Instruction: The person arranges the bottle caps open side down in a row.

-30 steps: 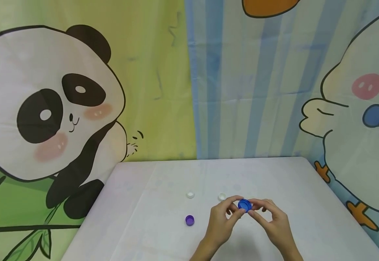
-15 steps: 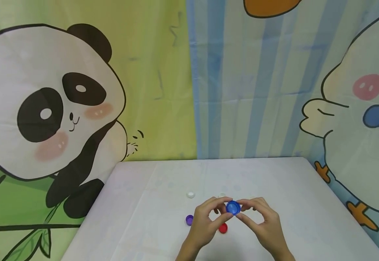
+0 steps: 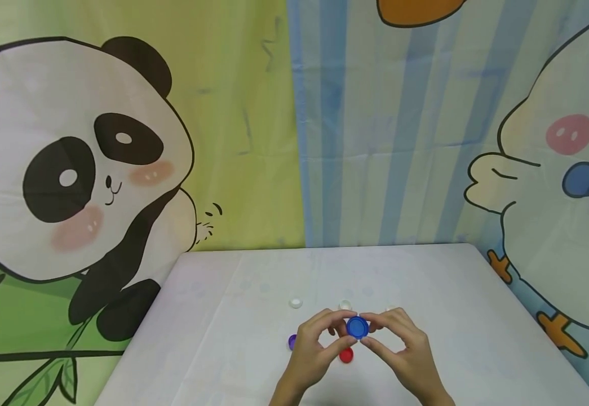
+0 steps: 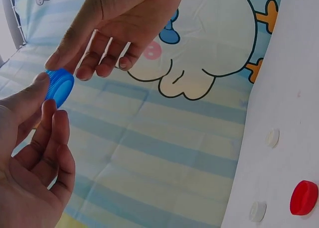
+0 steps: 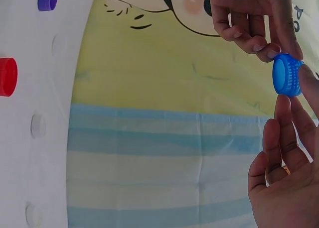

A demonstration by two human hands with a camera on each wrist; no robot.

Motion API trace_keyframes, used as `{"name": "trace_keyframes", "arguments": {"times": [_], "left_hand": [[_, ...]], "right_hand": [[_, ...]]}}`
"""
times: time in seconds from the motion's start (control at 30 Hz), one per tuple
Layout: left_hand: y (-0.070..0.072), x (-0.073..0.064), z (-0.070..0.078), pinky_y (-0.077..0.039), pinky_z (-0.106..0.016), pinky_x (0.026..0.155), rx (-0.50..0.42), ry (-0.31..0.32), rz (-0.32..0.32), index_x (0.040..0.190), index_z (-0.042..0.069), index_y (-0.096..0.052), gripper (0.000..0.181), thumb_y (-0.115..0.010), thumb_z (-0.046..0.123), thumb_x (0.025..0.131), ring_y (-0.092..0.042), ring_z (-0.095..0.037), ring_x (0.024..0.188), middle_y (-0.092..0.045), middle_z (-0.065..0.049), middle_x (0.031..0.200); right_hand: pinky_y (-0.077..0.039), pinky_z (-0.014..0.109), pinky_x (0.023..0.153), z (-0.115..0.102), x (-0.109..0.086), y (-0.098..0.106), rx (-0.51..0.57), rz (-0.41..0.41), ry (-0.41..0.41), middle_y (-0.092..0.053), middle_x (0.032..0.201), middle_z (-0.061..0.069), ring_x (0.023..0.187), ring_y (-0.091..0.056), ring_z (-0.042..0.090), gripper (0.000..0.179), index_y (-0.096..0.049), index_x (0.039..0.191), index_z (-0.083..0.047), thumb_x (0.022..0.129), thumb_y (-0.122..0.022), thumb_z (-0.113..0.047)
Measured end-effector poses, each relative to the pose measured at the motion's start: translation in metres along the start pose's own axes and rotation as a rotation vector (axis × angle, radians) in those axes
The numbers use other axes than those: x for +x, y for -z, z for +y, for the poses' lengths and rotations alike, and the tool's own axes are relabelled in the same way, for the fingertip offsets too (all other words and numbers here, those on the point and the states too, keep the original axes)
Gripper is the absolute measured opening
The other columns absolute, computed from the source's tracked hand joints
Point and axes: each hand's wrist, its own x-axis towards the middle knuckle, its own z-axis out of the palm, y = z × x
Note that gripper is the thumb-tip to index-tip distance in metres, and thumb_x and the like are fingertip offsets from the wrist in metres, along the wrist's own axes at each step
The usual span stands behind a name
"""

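Observation:
A blue bottle cap (image 3: 357,327) with a ribbed rim is held up above the table between both hands. My left hand (image 3: 310,351) pinches its left edge with thumb and fingertips. From the other side my right hand (image 3: 401,351) pinches the right edge in the same way. In the head view the cap's round face points toward the camera; its ribbed side shows in the right wrist view (image 5: 287,74). Below the hands a red cap (image 3: 346,354) lies on the table. A purple cap (image 3: 292,341) sits left of my left hand, partly covered by it.
Farther back on the white table (image 3: 243,282) lie a white cap (image 3: 296,303) and a second white cap (image 3: 345,305). A third pale cap (image 5: 33,215) shows in the right wrist view. Curtains printed with a panda (image 3: 61,175) and a white bird (image 3: 553,225) stand behind.
Both hands have shifted left and slightly nearer with the blue cap between them. The cap's face has turned, and the red cap has come into view while the purple one became partly hidden.

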Motion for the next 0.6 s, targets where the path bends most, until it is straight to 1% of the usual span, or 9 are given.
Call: {"name": "trace_keyframes", "arguments": {"times": [0.07, 0.2, 0.33, 0.47, 0.6], "left_hand": [[-0.001, -0.001, -0.005, -0.046, -0.022, 0.066, 0.002, -0.004, -0.003, 0.109, 0.006, -0.061, 0.030, -0.065, 0.003, 0.079, -0.054, -0.008, 0.071, -0.058, -0.003, 0.076], [-0.004, -0.007, -0.020, -0.046, -0.022, 0.067, 0.011, -0.004, -0.015, 0.113, 0.011, -0.059, 0.031, -0.064, 0.010, 0.082, -0.054, -0.006, 0.072, -0.059, 0.001, 0.079], [-0.005, -0.011, -0.032, -0.046, -0.022, 0.068, 0.022, -0.001, -0.027, 0.116, 0.016, -0.058, 0.032, -0.062, 0.015, 0.084, -0.054, -0.005, 0.074, -0.058, 0.004, 0.080], [-0.006, -0.013, -0.035, -0.046, -0.022, 0.069, 0.036, -0.006, -0.024, 0.116, 0.016, -0.058, 0.032, -0.062, 0.016, 0.084, -0.053, -0.005, 0.075, -0.058, 0.005, 0.080], [-0.005, -0.013, -0.034, -0.046, -0.022, 0.068, 0.044, -0.001, -0.019, 0.116, 0.015, -0.058, 0.033, -0.063, 0.014, 0.084, -0.053, -0.005, 0.074, -0.058, 0.004, 0.079]], "right_hand": [[-0.042, 0.013, 0.074, 0.002, -0.001, 0.000, 0.004, 0.001, 0.008, -0.061, 0.089, -0.009, 0.085, -0.050, 0.006, 0.045, -0.065, 0.106, -0.016, 0.066, -0.076, 0.000], [-0.042, 0.013, 0.073, 0.003, -0.001, -0.001, 0.010, -0.004, 0.008, -0.061, 0.089, -0.009, 0.085, -0.050, 0.006, 0.046, -0.065, 0.107, -0.015, 0.065, -0.077, 0.000], [-0.041, 0.013, 0.073, -0.003, 0.002, -0.001, 0.058, 0.002, 0.047, -0.061, 0.086, -0.005, 0.084, -0.049, 0.008, 0.048, -0.065, 0.106, -0.009, 0.061, -0.077, 0.004], [-0.040, 0.013, 0.073, -0.014, 0.008, 0.000, 0.096, 0.011, 0.089, -0.061, 0.084, 0.000, 0.082, -0.049, 0.010, 0.047, -0.065, 0.104, -0.002, 0.059, -0.076, 0.008], [-0.040, 0.012, 0.072, -0.017, 0.010, 0.000, 0.092, 0.014, 0.092, -0.061, 0.083, 0.001, 0.081, -0.049, 0.010, 0.046, -0.065, 0.103, -0.002, 0.059, -0.076, 0.008]]}}
